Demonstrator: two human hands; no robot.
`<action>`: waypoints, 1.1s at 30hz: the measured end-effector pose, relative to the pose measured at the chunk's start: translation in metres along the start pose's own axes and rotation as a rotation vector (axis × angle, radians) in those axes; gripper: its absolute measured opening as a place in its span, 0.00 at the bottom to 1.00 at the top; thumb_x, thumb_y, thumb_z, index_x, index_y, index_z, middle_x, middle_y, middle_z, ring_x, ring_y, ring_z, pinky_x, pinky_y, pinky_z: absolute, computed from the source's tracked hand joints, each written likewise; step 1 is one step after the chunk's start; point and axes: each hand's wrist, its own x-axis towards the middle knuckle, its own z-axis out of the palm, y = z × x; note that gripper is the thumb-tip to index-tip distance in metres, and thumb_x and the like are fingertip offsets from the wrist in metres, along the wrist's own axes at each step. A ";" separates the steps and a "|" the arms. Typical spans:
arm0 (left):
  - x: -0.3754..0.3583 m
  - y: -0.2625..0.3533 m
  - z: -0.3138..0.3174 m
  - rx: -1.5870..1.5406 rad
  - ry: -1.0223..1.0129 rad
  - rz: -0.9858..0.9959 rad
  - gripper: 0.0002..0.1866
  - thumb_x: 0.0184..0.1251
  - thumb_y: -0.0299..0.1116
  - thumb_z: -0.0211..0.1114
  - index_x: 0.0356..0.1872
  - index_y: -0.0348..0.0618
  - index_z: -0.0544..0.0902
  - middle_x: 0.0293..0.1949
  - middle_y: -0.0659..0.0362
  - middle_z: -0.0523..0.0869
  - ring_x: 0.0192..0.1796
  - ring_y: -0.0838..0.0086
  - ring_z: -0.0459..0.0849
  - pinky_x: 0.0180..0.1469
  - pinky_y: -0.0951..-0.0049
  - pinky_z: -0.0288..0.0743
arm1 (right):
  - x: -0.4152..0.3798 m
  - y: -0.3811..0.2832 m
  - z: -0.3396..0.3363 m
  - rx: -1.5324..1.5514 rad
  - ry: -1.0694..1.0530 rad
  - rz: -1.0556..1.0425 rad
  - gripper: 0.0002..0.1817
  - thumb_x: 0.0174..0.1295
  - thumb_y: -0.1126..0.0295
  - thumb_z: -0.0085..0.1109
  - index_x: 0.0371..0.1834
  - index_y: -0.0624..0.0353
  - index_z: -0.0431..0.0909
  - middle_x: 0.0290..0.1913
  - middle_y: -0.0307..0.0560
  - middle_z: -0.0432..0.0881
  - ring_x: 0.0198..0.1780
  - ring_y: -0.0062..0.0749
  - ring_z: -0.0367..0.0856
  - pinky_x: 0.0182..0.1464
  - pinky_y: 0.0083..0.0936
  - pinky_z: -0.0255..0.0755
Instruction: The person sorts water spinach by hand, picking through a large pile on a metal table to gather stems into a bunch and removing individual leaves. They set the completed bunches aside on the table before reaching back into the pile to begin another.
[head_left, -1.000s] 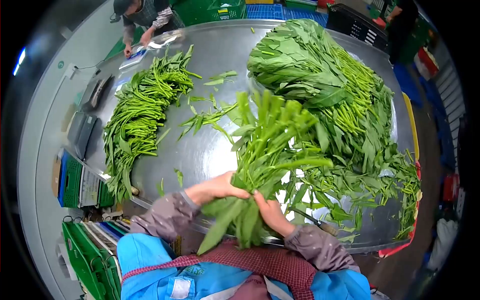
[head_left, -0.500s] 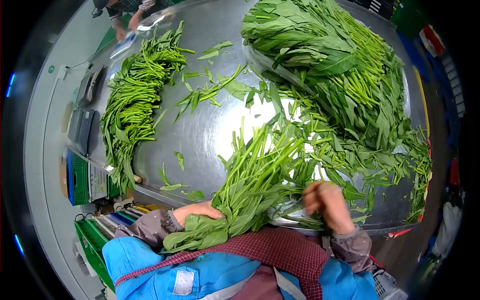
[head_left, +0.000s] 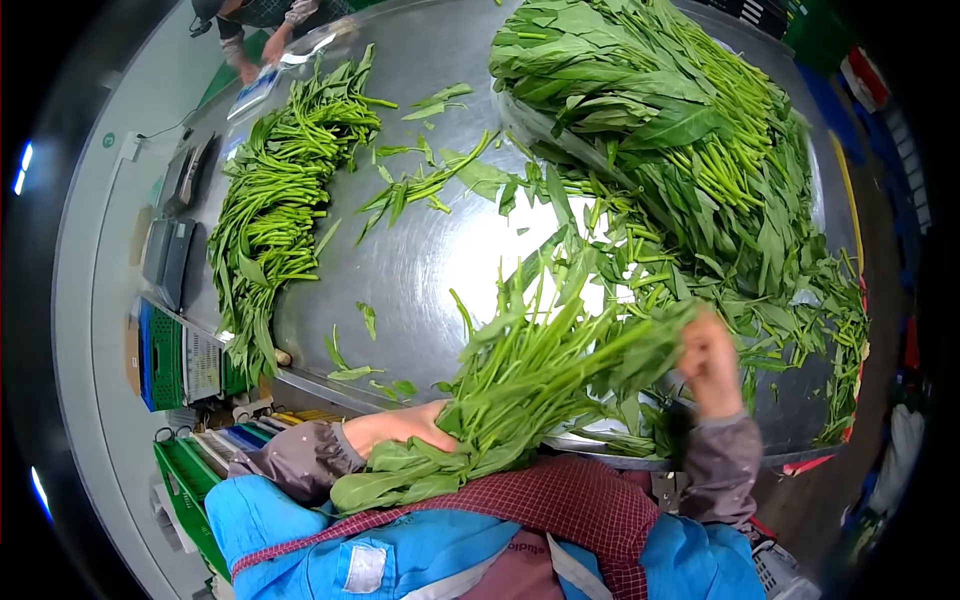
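In the head view, the left hand (head_left: 415, 428) is clamped round the leafy end of a bunch of greens (head_left: 535, 365), its fingers wrapped over the leaves. The bunch is held tilted at the near edge of the metal table (head_left: 400, 265), just in front of the checked apron (head_left: 540, 495), with its stems fanning away from the body. The right hand (head_left: 708, 362) is raised over the right part of the near edge, fingers curled and blurred, beside leafy stalks that reach out from the bunch. Whether these fingers are shut on the stalks, I cannot tell.

A big pile of greens (head_left: 650, 130) fills the far right part of the table, leaves to the left and many stems showing to the right. Loose trimmings (head_left: 790, 325) spread from below the pile to the right edge. Along the left side lies a curved row of greens (head_left: 285, 200), and a few loose stems (head_left: 425, 185) lie between it and the pile. Two grey devices (head_left: 168, 262) stand by the left edge. Green crates (head_left: 190, 470) are below the near left corner. At the far left corner, another person's hands (head_left: 262, 60) are at a flat blue-and-white item (head_left: 255, 92).
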 end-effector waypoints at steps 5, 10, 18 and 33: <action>0.002 0.005 0.002 0.062 -0.011 0.031 0.38 0.48 0.23 0.64 0.62 0.39 0.55 0.57 0.56 0.67 0.56 0.73 0.67 0.58 0.74 0.60 | -0.002 -0.059 -0.048 -0.758 0.146 -0.187 0.14 0.59 0.65 0.51 0.43 0.62 0.66 0.23 0.36 0.69 0.16 0.17 0.63 0.14 0.15 0.59; 0.004 0.025 0.014 0.098 -0.007 -0.028 0.38 0.48 0.22 0.63 0.62 0.37 0.56 0.56 0.56 0.69 0.56 0.74 0.68 0.57 0.75 0.61 | -0.028 -0.069 0.021 -1.480 0.164 -0.714 0.24 0.45 0.72 0.61 0.48 0.64 0.70 0.42 0.54 0.77 0.38 0.39 0.77 0.40 0.29 0.71; 0.007 0.052 0.038 0.247 -0.047 -0.011 0.37 0.46 0.23 0.65 0.59 0.36 0.58 0.54 0.54 0.71 0.54 0.75 0.70 0.57 0.75 0.62 | 0.002 -0.005 0.089 -1.719 -0.367 -1.231 0.06 0.38 0.72 0.62 0.19 0.57 0.74 0.18 0.41 0.71 0.29 0.34 0.72 0.46 0.39 0.63; 0.014 0.058 0.035 0.666 0.028 -0.054 0.42 0.42 0.31 0.71 0.59 0.34 0.56 0.51 0.49 0.74 0.53 0.66 0.73 0.55 0.73 0.64 | 0.032 -0.020 0.054 -1.646 0.027 -1.056 0.03 0.43 0.75 0.57 0.20 0.56 0.73 0.16 0.47 0.75 0.19 0.40 0.75 0.21 0.31 0.67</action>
